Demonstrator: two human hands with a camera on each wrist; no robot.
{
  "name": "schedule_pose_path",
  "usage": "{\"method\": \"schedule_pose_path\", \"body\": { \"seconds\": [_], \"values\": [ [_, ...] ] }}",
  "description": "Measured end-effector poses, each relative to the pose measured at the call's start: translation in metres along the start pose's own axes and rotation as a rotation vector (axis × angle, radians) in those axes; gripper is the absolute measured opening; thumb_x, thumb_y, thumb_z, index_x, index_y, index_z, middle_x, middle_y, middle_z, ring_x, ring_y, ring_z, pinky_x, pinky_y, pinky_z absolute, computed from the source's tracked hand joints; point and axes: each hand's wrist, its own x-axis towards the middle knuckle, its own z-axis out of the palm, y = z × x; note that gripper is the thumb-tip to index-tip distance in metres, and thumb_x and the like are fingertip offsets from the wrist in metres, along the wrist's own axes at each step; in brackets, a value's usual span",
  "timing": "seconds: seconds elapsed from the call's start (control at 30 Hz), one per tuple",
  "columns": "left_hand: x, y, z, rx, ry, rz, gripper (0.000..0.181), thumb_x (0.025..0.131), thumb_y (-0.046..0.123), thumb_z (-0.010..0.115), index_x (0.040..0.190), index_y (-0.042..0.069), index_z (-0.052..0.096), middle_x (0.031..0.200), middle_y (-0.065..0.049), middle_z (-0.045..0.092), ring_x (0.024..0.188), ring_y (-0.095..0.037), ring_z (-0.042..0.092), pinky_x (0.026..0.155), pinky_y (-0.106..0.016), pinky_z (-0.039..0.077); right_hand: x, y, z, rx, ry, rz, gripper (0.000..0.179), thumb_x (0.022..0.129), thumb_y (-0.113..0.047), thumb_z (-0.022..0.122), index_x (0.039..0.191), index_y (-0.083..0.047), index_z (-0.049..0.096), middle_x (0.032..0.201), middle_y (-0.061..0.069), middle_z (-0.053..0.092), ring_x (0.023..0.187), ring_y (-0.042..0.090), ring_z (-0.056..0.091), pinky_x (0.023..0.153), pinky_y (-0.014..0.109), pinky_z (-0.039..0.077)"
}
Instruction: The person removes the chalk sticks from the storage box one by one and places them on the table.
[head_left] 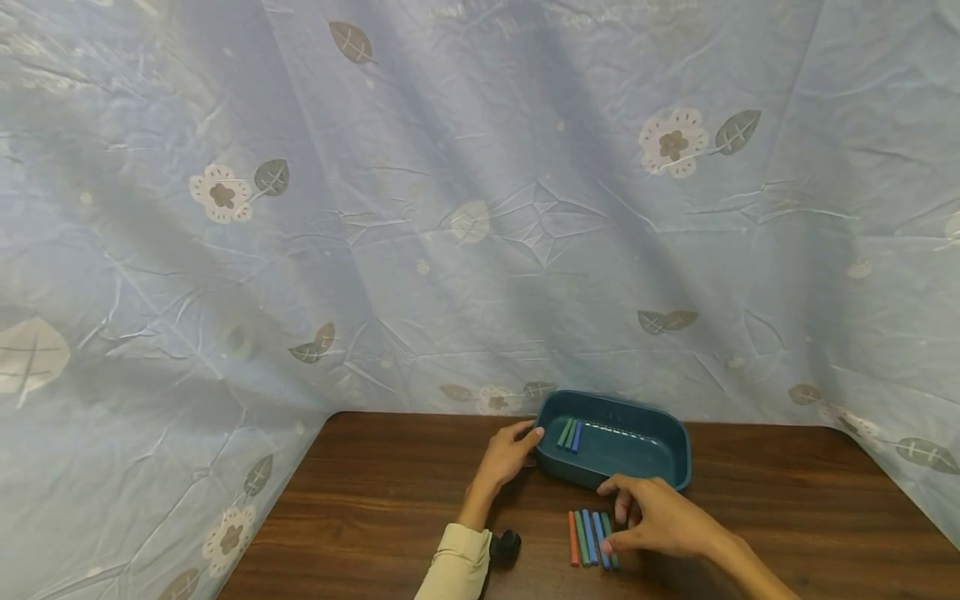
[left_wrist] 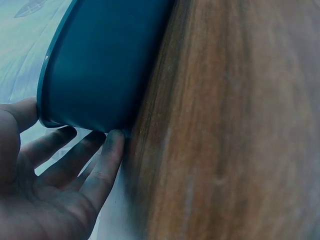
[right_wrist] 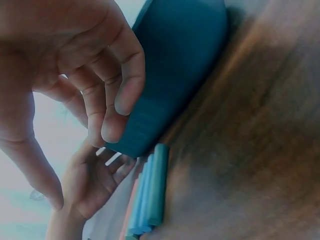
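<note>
A teal tray [head_left: 626,458] stands at the back of the wooden table. Inside its left end lie two green sticks and one blue stick [head_left: 577,437], chalk-like in shape. My left hand [head_left: 504,457] grips that end, thumb at the rim and fingertips against the outer wall, as the left wrist view shows. In front of the tray, several sticks lie side by side: a red stick [head_left: 573,538], then green and blue ones. My right hand [head_left: 660,515] hovers over the row's right end, fingers loosely bent, thumb apart, nothing between them in the right wrist view [right_wrist: 95,85].
A small black object [head_left: 506,547] is by the left sleeve [head_left: 461,558]. Behind the wooden table [head_left: 390,483] hangs a pale blue curtain [head_left: 450,292] with leaves and flowers, close to the tray's back side.
</note>
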Motion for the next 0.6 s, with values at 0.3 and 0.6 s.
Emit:
{"method": "schedule_pose_path", "body": {
  "seconds": [0.3, 0.6],
  "values": [
    [-0.001, 0.001, 0.0, -0.005, 0.0, -0.003, 0.052, 0.109, 0.033, 0.064, 0.148, 0.0, 0.062, 0.132, -0.027, 0.073, 0.1, -0.036, 0.081, 0.088, -0.049, 0.067, 0.007, -0.006, -0.012, -0.003, 0.021, -0.044, 0.07, 0.091, -0.038, 0.088, 0.137, 0.007, 0.061, 0.092, -0.002, 0.066, 0.075, 0.0, 0.058, 0.066, 0.023, 0.054],
    [-0.001, 0.001, 0.001, -0.006, 0.0, 0.001, 0.052, 0.11, 0.032, 0.064, 0.149, -0.002, 0.061, 0.134, -0.028, 0.072, 0.101, -0.037, 0.081, 0.089, -0.049, 0.067, 0.013, -0.006, -0.019, 0.008, 0.039, -0.042, 0.07, 0.092, -0.039, 0.087, 0.14, 0.004, 0.06, 0.093, 0.0, 0.067, 0.078, 0.002, 0.06, 0.069, 0.023, 0.054]
  ]
}}
